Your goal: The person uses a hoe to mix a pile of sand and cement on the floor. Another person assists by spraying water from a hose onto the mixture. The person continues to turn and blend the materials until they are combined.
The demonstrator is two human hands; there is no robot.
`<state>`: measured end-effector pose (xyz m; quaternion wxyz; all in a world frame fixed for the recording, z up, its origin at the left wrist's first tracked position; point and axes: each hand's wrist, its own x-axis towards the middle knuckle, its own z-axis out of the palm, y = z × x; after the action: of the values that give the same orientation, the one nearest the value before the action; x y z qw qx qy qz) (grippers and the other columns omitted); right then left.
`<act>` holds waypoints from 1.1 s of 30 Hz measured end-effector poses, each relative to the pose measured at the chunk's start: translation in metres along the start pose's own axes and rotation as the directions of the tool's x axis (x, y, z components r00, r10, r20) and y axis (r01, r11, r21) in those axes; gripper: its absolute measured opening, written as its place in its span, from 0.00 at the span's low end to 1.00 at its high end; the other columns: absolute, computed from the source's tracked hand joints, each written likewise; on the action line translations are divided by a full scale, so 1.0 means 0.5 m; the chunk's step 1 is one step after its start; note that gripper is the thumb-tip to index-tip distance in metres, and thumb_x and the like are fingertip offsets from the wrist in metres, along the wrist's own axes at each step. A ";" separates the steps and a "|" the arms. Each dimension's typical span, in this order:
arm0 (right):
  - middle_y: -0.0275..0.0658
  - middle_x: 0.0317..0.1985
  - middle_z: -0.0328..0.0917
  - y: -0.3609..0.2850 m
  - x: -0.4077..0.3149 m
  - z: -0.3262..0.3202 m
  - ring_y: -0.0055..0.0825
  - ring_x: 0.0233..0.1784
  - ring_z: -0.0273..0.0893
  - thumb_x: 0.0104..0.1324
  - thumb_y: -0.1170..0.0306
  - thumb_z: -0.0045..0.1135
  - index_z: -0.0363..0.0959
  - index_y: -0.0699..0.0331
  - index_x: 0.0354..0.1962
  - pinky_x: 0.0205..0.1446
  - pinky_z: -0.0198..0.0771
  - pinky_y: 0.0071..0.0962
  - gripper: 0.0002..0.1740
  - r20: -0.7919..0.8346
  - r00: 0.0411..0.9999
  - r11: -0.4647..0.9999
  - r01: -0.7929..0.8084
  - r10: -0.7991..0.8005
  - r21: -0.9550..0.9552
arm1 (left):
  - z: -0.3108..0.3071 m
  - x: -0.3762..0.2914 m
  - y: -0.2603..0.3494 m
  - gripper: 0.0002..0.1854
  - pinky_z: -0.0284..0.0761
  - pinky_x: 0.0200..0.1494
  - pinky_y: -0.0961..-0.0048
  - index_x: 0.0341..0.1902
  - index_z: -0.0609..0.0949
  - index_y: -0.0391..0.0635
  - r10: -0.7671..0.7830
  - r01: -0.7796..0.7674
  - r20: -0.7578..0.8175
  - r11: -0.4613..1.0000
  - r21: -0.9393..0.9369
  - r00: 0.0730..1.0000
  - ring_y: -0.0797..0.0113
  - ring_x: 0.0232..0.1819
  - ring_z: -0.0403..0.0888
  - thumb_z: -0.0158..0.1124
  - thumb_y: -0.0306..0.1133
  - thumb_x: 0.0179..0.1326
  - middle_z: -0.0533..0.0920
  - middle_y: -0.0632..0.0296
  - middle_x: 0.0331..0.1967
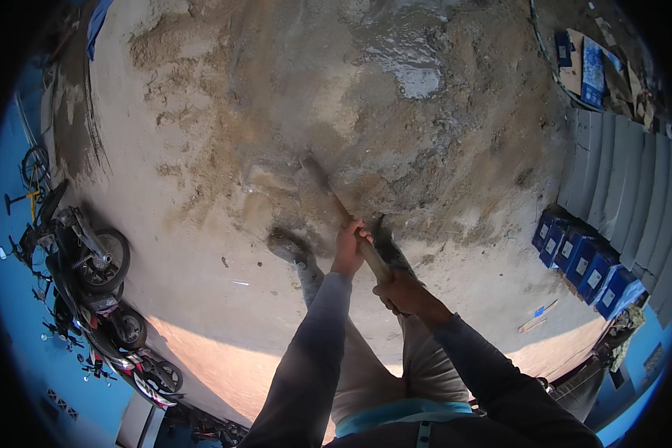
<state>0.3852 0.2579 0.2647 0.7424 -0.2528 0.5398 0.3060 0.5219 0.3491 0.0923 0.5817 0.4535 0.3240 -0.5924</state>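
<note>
A wooden-handled tool slants away from me over a spread of wet mortar or sandy mix on the concrete ground. Its dark head is blurred against the mix, so I cannot tell whether it is a shovel or a hoe. My left hand wraps the handle at about its middle. Lower down, near the handle's close end, my right hand grips it too. My two booted feet stand on either side of the handle, the left boot at the edge of the mix.
A shiny puddle lies at the far side of the mix. Several blue boxes line the right, beside stacked grey corrugated sheets. Torn cardboard and a hose are beyond them. Motorcycles and a bicycle stand left.
</note>
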 end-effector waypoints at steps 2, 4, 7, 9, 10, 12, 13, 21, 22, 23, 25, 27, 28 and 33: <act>0.32 0.21 0.70 -0.046 -0.078 -0.059 0.22 0.16 0.70 0.65 0.65 0.64 0.68 0.64 0.38 0.18 0.67 0.29 0.14 0.044 0.998 0.999 0.044 -0.043 -0.028 | 0.032 0.003 0.008 0.05 0.78 0.47 0.63 0.48 0.78 0.49 -0.040 0.053 0.104 0.990 -0.127 0.994 0.69 0.40 0.80 0.62 0.34 0.75 0.81 0.65 0.41; 0.34 0.23 0.74 -0.050 -0.115 -0.121 0.23 0.18 0.71 0.66 0.63 0.64 0.70 0.66 0.42 0.21 0.69 0.28 0.16 0.138 0.985 0.970 0.132 -0.104 -0.204 | 0.051 0.004 0.014 0.09 0.79 0.58 0.61 0.51 0.82 0.46 -0.070 0.116 0.187 0.962 -0.249 0.980 0.68 0.51 0.84 0.62 0.37 0.77 0.85 0.64 0.47; 0.36 0.25 0.77 -0.087 -0.216 -0.259 0.24 0.20 0.74 0.68 0.61 0.64 0.72 0.68 0.43 0.24 0.73 0.28 0.18 0.090 0.996 0.951 0.015 0.014 -0.309 | 0.102 0.031 -0.008 0.09 0.78 0.64 0.60 0.53 0.82 0.46 0.026 0.059 0.308 0.963 -0.263 0.951 0.67 0.57 0.83 0.62 0.35 0.77 0.86 0.63 0.50; 0.37 0.27 0.79 -0.124 -0.280 -0.367 0.25 0.23 0.78 0.68 0.59 0.65 0.74 0.69 0.43 0.28 0.76 0.29 0.20 0.070 0.997 0.938 0.008 0.017 -0.345 | 0.189 0.039 -0.047 0.09 0.74 0.68 0.57 0.54 0.82 0.45 0.053 0.068 0.377 0.952 -0.300 0.925 0.64 0.59 0.83 0.60 0.34 0.78 0.86 0.62 0.52; 0.37 0.27 0.79 -0.126 -0.293 -0.437 0.27 0.25 0.80 0.68 0.59 0.65 0.75 0.68 0.40 0.29 0.78 0.30 0.19 0.068 0.998 0.910 0.024 0.004 -0.413 | 0.245 0.041 -0.072 0.09 0.72 0.70 0.55 0.54 0.82 0.45 0.060 0.080 0.410 0.945 -0.317 0.910 0.62 0.61 0.82 0.60 0.34 0.78 0.86 0.61 0.52; 0.37 0.25 0.81 -0.169 -0.336 -0.559 0.27 0.27 0.82 0.67 0.60 0.65 0.77 0.68 0.40 0.34 0.77 0.30 0.17 0.033 0.999 0.817 0.026 -0.008 -0.576 | 0.346 0.056 -0.102 0.09 0.68 0.75 0.53 0.56 0.81 0.45 -0.056 0.167 0.338 0.936 -0.310 0.940 0.64 0.68 0.76 0.59 0.32 0.78 0.83 0.62 0.57; 0.35 0.24 0.82 -0.215 -0.366 -0.592 0.26 0.26 0.82 0.66 0.61 0.65 0.78 0.66 0.43 0.35 0.76 0.32 0.17 -0.053 0.998 0.673 -0.021 -0.026 -0.739 | 0.393 0.065 -0.112 0.09 0.66 0.76 0.53 0.57 0.81 0.46 -0.060 0.174 0.376 0.945 -0.277 0.925 0.65 0.70 0.74 0.59 0.32 0.78 0.82 0.63 0.59; 0.38 0.31 0.83 -0.288 -0.388 -0.634 0.31 0.35 0.81 0.56 0.67 0.65 0.79 0.60 0.51 0.43 0.75 0.34 0.23 -0.190 0.967 0.328 -0.126 -0.172 -0.936 | 0.436 -0.010 -0.085 0.09 0.65 0.77 0.55 0.56 0.82 0.54 0.027 0.152 0.464 0.927 -0.344 0.885 0.66 0.73 0.72 0.60 0.30 0.77 0.83 0.68 0.60; 0.40 0.35 0.83 -0.260 -0.369 -0.597 0.33 0.38 0.82 0.55 0.68 0.64 0.79 0.59 0.52 0.45 0.75 0.35 0.25 -0.142 0.968 0.332 -0.067 -0.206 -0.941 | 0.391 -0.036 -0.072 0.08 0.65 0.77 0.55 0.55 0.83 0.56 0.036 0.151 0.446 0.914 -0.377 0.894 0.66 0.72 0.73 0.61 0.30 0.77 0.84 0.68 0.58; 0.42 0.40 0.82 -0.233 -0.366 -0.549 0.35 0.43 0.81 0.55 0.67 0.63 0.77 0.60 0.55 0.49 0.74 0.36 0.27 -0.148 0.977 0.380 -0.079 -0.155 -0.922 | 0.346 -0.054 -0.069 0.08 0.66 0.76 0.54 0.54 0.83 0.56 0.033 0.127 0.405 0.923 -0.362 0.914 0.66 0.70 0.75 0.62 0.31 0.76 0.85 0.69 0.56; 0.40 0.39 0.81 -0.138 -0.301 -0.473 0.34 0.43 0.80 0.57 0.63 0.62 0.74 0.60 0.57 0.48 0.74 0.36 0.29 -0.031 0.997 0.455 0.007 -0.077 -0.891 | 0.240 -0.102 -0.046 0.05 0.70 0.73 0.55 0.51 0.83 0.54 0.045 0.061 0.332 0.952 -0.301 0.942 0.68 0.63 0.80 0.63 0.33 0.76 0.86 0.68 0.50; 0.35 0.28 0.72 -0.067 -0.192 -0.340 0.27 0.29 0.72 0.57 0.63 0.62 0.73 0.59 0.54 0.31 0.68 0.33 0.26 0.126 0.992 0.683 0.083 0.014 -0.726 | 0.100 -0.120 0.014 0.03 0.75 0.65 0.60 0.49 0.80 0.52 0.132 -0.096 0.118 0.958 -0.272 0.984 0.69 0.52 0.82 0.62 0.35 0.77 0.83 0.69 0.42; 0.33 0.26 0.71 -0.033 -0.120 -0.260 0.23 0.25 0.69 0.58 0.62 0.62 0.73 0.61 0.53 0.25 0.64 0.30 0.25 0.233 0.972 0.752 0.142 0.015 -0.644 | 0.016 -0.124 0.057 0.03 0.76 0.62 0.60 0.47 0.79 0.52 0.197 -0.180 0.044 0.952 -0.249 0.979 0.70 0.48 0.82 0.61 0.35 0.77 0.82 0.69 0.40; 0.35 0.18 0.72 0.076 0.231 0.197 0.24 0.18 0.71 0.60 0.67 0.62 0.70 0.63 0.29 0.22 0.66 0.30 0.10 0.523 0.847 0.972 0.193 -0.096 -0.136 | -0.332 -0.129 0.250 0.08 0.82 0.38 0.65 0.41 0.76 0.46 0.497 -0.363 -0.479 0.864 0.348 0.724 0.72 0.29 0.77 0.61 0.35 0.75 0.74 0.68 0.30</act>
<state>0.4479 0.3746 0.1810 0.8536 -0.2695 0.2718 0.3534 0.6657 0.5118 0.1064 0.5277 0.7321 0.2924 -0.3163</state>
